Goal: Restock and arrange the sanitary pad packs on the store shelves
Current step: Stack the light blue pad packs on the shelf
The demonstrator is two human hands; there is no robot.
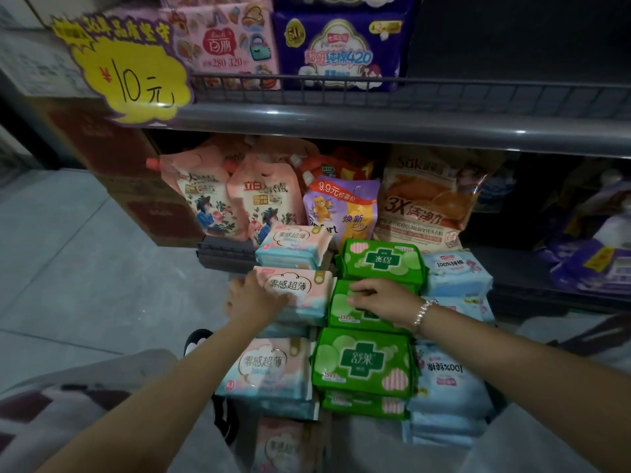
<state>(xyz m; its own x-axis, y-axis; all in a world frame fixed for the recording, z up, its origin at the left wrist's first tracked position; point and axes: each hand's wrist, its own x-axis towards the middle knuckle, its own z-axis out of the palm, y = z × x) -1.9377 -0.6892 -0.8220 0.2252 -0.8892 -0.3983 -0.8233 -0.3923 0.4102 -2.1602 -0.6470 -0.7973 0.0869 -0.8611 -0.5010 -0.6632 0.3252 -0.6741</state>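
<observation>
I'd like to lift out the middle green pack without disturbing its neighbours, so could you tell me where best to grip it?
Probably by its near long edge, from above. The middle green pack lies flat, hemmed in by the pink pack on the left and blue packs on the right, so its sides look blocked. The right hand already rests on top; the near edge overhangs the lower green pack.

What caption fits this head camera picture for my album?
Left hand on a pink pack, right hand on a green pack, below the shelf.
</observation>
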